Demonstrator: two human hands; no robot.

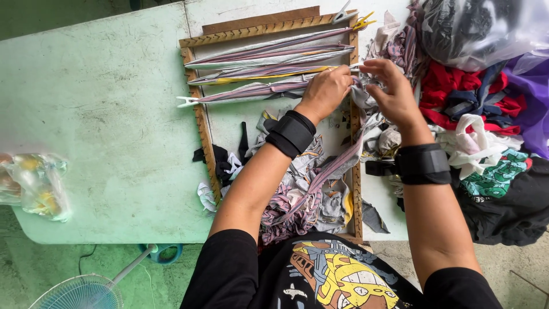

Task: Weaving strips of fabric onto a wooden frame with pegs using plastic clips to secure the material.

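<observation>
A wooden frame point(201, 129) lies on a pale green table point(103, 109). Several striped fabric strips point(269, 56) are stretched across its top part. My left hand point(326, 90) pinches a strip at the frame's right rail. My right hand point(389, 88) holds the same strip just beyond the rail. That strip point(329, 171) trails down toward my lap. Both wrists wear black bands. Loose fabric scraps point(297, 194) lie inside the frame's lower part. A white clip point(186, 102) sits on the left end of the lowest strip.
A heap of mixed cloth point(480, 114) and a clear plastic bag point(480, 28) of fabric lie to the right. Another plastic bag point(34, 183) rests at the table's left edge. A fan point(80, 292) stands on the floor below. A yellow clip point(362, 22) sits at the frame's top right.
</observation>
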